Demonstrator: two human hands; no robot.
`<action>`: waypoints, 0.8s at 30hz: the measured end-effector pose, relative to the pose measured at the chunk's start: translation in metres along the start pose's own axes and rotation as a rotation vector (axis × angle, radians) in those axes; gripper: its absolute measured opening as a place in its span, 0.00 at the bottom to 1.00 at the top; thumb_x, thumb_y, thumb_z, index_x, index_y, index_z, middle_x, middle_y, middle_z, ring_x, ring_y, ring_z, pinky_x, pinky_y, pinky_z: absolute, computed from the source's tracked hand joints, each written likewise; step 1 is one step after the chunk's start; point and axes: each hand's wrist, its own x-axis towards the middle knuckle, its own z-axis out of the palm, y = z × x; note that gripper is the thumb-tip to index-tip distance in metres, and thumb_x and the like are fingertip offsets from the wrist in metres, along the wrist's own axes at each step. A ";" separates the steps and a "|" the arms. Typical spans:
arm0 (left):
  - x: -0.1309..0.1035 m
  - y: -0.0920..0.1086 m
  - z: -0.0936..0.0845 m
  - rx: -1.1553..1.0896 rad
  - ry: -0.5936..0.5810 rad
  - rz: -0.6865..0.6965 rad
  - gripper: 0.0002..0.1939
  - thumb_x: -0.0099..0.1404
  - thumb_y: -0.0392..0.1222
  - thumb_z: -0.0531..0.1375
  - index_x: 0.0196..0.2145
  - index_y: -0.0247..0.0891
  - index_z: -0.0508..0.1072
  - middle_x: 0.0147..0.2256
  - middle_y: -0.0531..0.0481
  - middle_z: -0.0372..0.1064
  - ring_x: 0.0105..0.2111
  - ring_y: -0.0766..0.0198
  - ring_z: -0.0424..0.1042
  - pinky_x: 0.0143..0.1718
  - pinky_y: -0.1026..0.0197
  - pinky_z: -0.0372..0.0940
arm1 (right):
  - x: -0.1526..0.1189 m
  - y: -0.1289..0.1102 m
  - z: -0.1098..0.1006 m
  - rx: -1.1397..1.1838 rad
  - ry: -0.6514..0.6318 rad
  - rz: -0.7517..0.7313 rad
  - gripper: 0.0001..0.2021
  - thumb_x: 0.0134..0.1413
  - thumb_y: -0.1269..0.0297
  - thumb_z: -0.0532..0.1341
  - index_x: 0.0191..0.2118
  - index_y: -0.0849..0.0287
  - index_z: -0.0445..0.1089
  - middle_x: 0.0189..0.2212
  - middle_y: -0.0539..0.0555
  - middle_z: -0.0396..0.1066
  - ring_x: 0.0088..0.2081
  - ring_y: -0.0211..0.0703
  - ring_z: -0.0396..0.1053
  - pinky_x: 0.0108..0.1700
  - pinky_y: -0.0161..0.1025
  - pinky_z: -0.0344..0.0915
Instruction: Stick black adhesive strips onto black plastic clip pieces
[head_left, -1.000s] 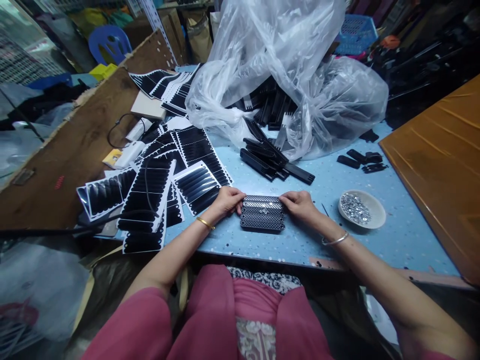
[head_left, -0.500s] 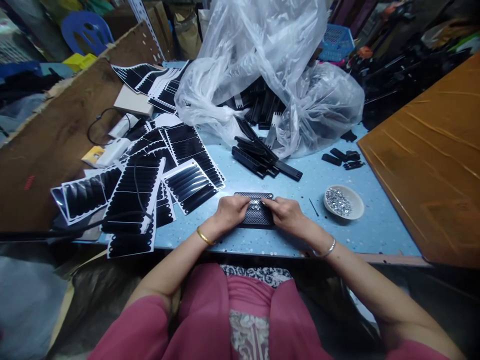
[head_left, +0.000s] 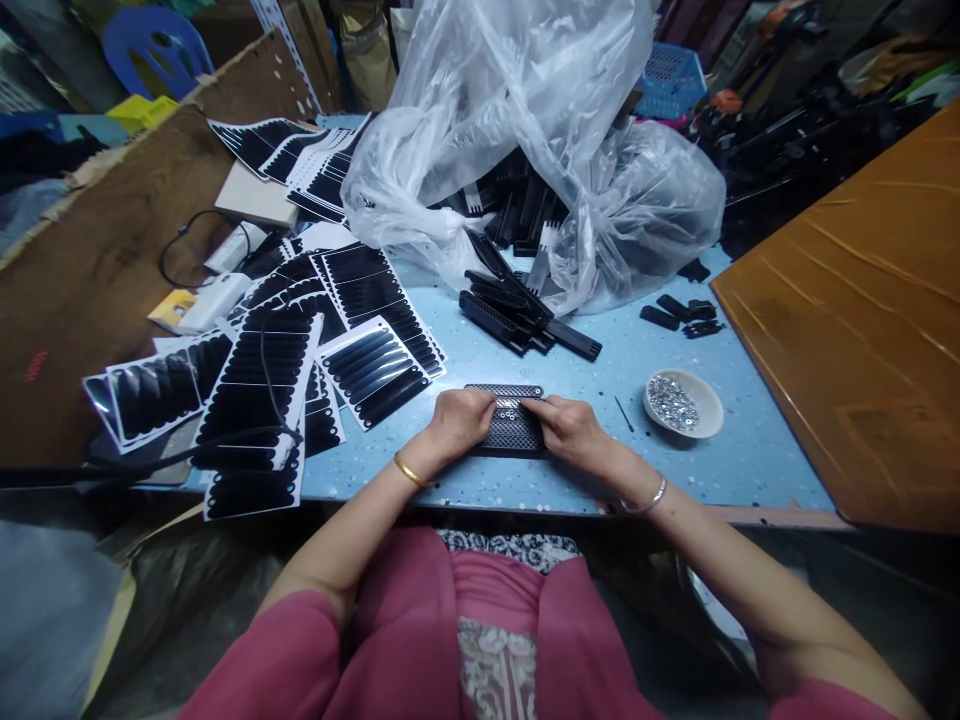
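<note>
Hands meet over a row of black perforated plastic strips (head_left: 510, 425) lying side by side on the light blue speckled table (head_left: 750, 470), just in front of my body. My left hand (head_left: 459, 420) rests on the left end of the strips, fingers curled down on them, steadying the row. My right hand (head_left: 571, 428) lies on the right end, thumb and forefinger drawn together near a few small silver washers (head_left: 510, 408) that sit on top of the strips. Whether that pinch actually holds a washer, I cannot tell; the parts are too small to resolve.

Step in hand, as I judge it: seating small metal parts onto the perforated strips while both hands keep the row aligned.

Supply points:
- A shallow grey bowl of small silver metal parts (head_left: 682, 402) stands to the right of the strips, well within reach of my right hand.
- A thin dark pin (head_left: 623, 413) lies on the table between the bowl and my right hand.
- A loose stack of black comb-like plastic pieces (head_left: 525, 320) lies behind the strips, spilling from a large clear plastic bag (head_left: 540, 140).
- Sheets of black oblong stickers on white backing (head_left: 375, 360) fan out to the left.

Next move, in my judgement, calls for a fine fingertip placement with the left hand holding the row still, so the strips do not shift apart.
</note>
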 end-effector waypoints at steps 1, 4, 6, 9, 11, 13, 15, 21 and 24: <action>-0.001 -0.002 0.000 -0.010 0.006 0.006 0.12 0.68 0.39 0.55 0.40 0.36 0.78 0.37 0.43 0.78 0.36 0.56 0.77 0.35 0.60 0.66 | 0.000 0.001 0.001 0.033 0.015 -0.003 0.20 0.56 0.75 0.52 0.51 0.62 0.73 0.28 0.55 0.73 0.28 0.39 0.68 0.32 0.34 0.62; -0.005 -0.009 -0.002 -0.051 0.040 0.038 0.12 0.67 0.39 0.56 0.43 0.36 0.78 0.38 0.43 0.78 0.37 0.57 0.77 0.37 0.59 0.68 | 0.000 0.003 0.002 0.114 0.069 -0.003 0.20 0.58 0.75 0.50 0.50 0.63 0.73 0.29 0.55 0.74 0.29 0.39 0.69 0.33 0.34 0.64; -0.009 -0.013 -0.003 -0.076 0.095 0.055 0.13 0.66 0.37 0.56 0.45 0.36 0.77 0.39 0.43 0.78 0.37 0.57 0.77 0.38 0.59 0.68 | -0.001 0.005 0.001 0.115 0.086 -0.002 0.19 0.58 0.75 0.50 0.50 0.63 0.73 0.28 0.55 0.73 0.28 0.39 0.69 0.33 0.34 0.64; -0.015 -0.016 -0.003 -0.057 0.133 0.112 0.16 0.64 0.33 0.54 0.47 0.36 0.76 0.37 0.44 0.78 0.35 0.59 0.77 0.36 0.60 0.68 | -0.003 0.006 0.001 0.021 0.051 -0.016 0.20 0.57 0.75 0.50 0.52 0.65 0.72 0.26 0.55 0.72 0.26 0.39 0.67 0.31 0.34 0.62; -0.018 -0.016 -0.003 0.008 0.109 0.164 0.18 0.61 0.32 0.55 0.48 0.36 0.75 0.33 0.44 0.77 0.31 0.58 0.76 0.32 0.60 0.67 | -0.004 0.005 0.001 -0.066 0.006 -0.040 0.22 0.54 0.76 0.52 0.54 0.65 0.70 0.27 0.56 0.72 0.26 0.40 0.65 0.30 0.35 0.60; -0.020 -0.016 -0.001 0.076 0.079 0.196 0.20 0.59 0.31 0.55 0.48 0.35 0.75 0.30 0.44 0.75 0.29 0.57 0.75 0.30 0.60 0.66 | -0.005 0.002 0.000 -0.141 -0.048 -0.066 0.24 0.52 0.76 0.53 0.56 0.66 0.69 0.28 0.57 0.73 0.26 0.40 0.64 0.29 0.36 0.58; -0.020 -0.016 0.000 0.107 0.058 0.210 0.19 0.59 0.30 0.54 0.47 0.35 0.75 0.29 0.44 0.74 0.29 0.57 0.74 0.29 0.59 0.66 | -0.004 -0.002 -0.002 -0.197 -0.097 -0.082 0.26 0.50 0.77 0.53 0.57 0.68 0.68 0.29 0.58 0.73 0.26 0.41 0.64 0.29 0.37 0.57; -0.017 -0.016 -0.003 0.163 -0.007 0.246 0.18 0.61 0.30 0.52 0.47 0.33 0.73 0.31 0.43 0.74 0.29 0.57 0.73 0.30 0.59 0.65 | -0.005 -0.007 -0.007 -0.296 -0.175 -0.076 0.25 0.50 0.78 0.54 0.55 0.69 0.69 0.29 0.61 0.72 0.28 0.44 0.64 0.31 0.40 0.52; -0.016 -0.014 -0.006 0.217 -0.059 0.272 0.20 0.61 0.29 0.52 0.49 0.30 0.71 0.31 0.43 0.74 0.28 0.57 0.73 0.29 0.58 0.65 | -0.013 -0.002 -0.011 -0.336 -0.190 -0.053 0.24 0.51 0.78 0.54 0.54 0.69 0.70 0.28 0.61 0.72 0.28 0.44 0.64 0.30 0.40 0.49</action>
